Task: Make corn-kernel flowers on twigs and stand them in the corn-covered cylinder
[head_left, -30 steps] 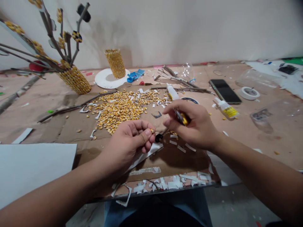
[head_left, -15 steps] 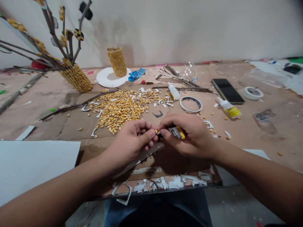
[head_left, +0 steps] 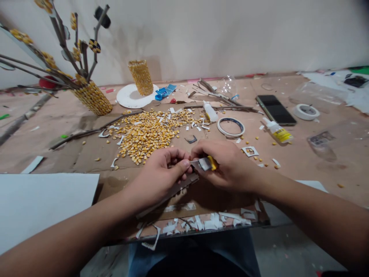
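In front of me, my left hand [head_left: 168, 167] is closed in a pinch, thumb against fingers. A yellow corn kernel showed in that pinch a moment ago; the fingertips now mostly hide it. My right hand [head_left: 223, 163] is wrapped round a yellow utility knife [head_left: 206, 164]. Its metal end points left, and the blade meets my left thumb tip. Both hands are close together over brown cardboard [head_left: 115, 182]. Just beyond them lies a heap of loose corn kernels [head_left: 148, 134].
At the back left stand a kernel-covered vase with branches [head_left: 93, 98] and a kernel-covered cup [head_left: 141, 79] on a white disc [head_left: 123, 98]. Glue bottles [head_left: 279, 132], tape rolls [head_left: 306, 112] and a phone [head_left: 276, 110] lie right. White paper scraps [head_left: 211, 223] line the front edge.
The knife has turned and shifted left, so its blade now reaches my left fingertips. The kernel and a black piece seen between the hands are now covered.
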Available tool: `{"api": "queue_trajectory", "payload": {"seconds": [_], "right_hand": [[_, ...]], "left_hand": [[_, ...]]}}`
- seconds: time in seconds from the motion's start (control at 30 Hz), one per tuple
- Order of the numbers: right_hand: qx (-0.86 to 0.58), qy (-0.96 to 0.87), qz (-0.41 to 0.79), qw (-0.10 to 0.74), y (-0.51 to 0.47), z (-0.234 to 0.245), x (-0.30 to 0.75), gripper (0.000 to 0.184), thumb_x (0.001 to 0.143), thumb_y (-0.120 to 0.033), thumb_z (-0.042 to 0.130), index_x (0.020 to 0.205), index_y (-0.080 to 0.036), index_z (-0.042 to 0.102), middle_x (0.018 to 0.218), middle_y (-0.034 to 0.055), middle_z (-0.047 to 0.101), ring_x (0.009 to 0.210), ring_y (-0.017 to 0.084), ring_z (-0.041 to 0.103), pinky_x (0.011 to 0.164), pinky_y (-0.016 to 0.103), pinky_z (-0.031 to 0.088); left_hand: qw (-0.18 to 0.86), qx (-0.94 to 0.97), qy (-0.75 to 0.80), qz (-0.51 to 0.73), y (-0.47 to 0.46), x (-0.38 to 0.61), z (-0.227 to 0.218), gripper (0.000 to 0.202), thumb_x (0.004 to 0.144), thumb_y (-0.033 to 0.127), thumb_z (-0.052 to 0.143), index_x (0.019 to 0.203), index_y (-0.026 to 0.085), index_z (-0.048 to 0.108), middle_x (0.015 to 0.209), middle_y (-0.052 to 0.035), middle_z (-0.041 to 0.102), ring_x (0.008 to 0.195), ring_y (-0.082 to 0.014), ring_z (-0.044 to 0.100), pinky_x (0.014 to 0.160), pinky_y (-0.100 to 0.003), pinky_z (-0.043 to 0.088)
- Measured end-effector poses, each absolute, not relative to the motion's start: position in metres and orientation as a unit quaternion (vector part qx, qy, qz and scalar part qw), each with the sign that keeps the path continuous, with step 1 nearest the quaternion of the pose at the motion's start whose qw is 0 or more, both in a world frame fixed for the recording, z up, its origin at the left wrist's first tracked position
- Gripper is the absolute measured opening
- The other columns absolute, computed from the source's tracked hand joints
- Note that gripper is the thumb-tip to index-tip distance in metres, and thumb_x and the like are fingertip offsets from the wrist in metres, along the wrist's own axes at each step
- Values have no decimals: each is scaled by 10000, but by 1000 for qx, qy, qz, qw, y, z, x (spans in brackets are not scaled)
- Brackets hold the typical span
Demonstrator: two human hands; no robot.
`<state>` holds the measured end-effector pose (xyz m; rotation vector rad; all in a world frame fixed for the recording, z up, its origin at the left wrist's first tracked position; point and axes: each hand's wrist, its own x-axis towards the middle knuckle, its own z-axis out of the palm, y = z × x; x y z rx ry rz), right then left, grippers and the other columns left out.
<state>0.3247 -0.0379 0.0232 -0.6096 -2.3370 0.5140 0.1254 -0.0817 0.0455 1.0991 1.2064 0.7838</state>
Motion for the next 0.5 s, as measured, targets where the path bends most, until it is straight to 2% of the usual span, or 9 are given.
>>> {"api": "queue_trajectory", "payload": {"seconds": [0.07, 0.17, 0.2, 0.23, 0.3, 0.37, 0.4, 0.5], "right_hand": [[-286, -872, 182, 353, -36, 24, 324, 44, 905, -135, 601, 928, -173, 603, 771, 8, 653, 642, 132, 562, 606, 245, 421], [-355, -828, 176, 396, -32, 25, 325, 198, 996, -205, 580, 799, -200, 560, 629, -48, 518, 534, 107, 426, 537, 248, 344], [-354, -825, 177, 403, -30, 24, 325, 218, 1005, -225, 593, 789, -202, 567, 617, -52, 510, 531, 106, 423, 537, 249, 342], [-334, -832, 181, 405, -29, 24, 326, 191, 997, -228, 616, 810, -200, 594, 632, -47, 540, 549, 109, 456, 553, 248, 363], [-263, -854, 194, 404, -27, 22, 326, 24, 955, -171, 657, 951, -192, 669, 771, -4, 665, 672, 129, 584, 646, 251, 453], [-189, -867, 210, 410, -27, 19, 325, 204, 921, -92, 654, 1095, -189, 697, 956, 50, 733, 833, 152, 669, 754, 267, 520], [-168, -867, 212, 419, -28, 18, 324, 236, 915, -73, 649, 1114, -187, 703, 1005, 67, 739, 880, 156, 683, 775, 268, 534], [-158, -859, 203, 443, -31, 18, 322, 199, 913, -71, 662, 1073, -183, 704, 1014, 76, 744, 904, 154, 693, 756, 253, 541]], "left_hand": [[610, 480, 527, 345, -80, 125, 44, 129, 833, 235, 729, 780, 143, 657, 663, 15, 628, 563, -88, 530, 543, -198, 419], [621, 461, 523, 358, -77, 124, 39, 180, 845, 282, 758, 790, 140, 660, 670, 12, 630, 561, -85, 517, 538, -195, 401], [630, 454, 514, 366, -76, 123, 37, 202, 848, 299, 771, 787, 142, 659, 669, 14, 626, 562, -81, 510, 536, -191, 392], [641, 448, 499, 373, -75, 122, 35, 222, 848, 314, 787, 785, 143, 660, 673, 17, 624, 567, -77, 505, 540, -185, 386], [667, 439, 462, 386, -74, 119, 30, 247, 838, 344, 823, 811, 143, 681, 697, 18, 632, 585, -69, 506, 557, -177, 383], [688, 438, 430, 387, -73, 117, 27, 268, 833, 372, 844, 874, 145, 708, 735, 16, 647, 607, -68, 512, 578, -177, 387], [692, 442, 420, 386, -73, 116, 26, 278, 835, 383, 847, 899, 147, 715, 750, 14, 652, 614, -70, 515, 583, -180, 388], [667, 487, 420, 377, -72, 116, 30, 271, 864, 400, 813, 880, 155, 699, 747, 14, 649, 607, -83, 505, 589, -207, 390]]}}
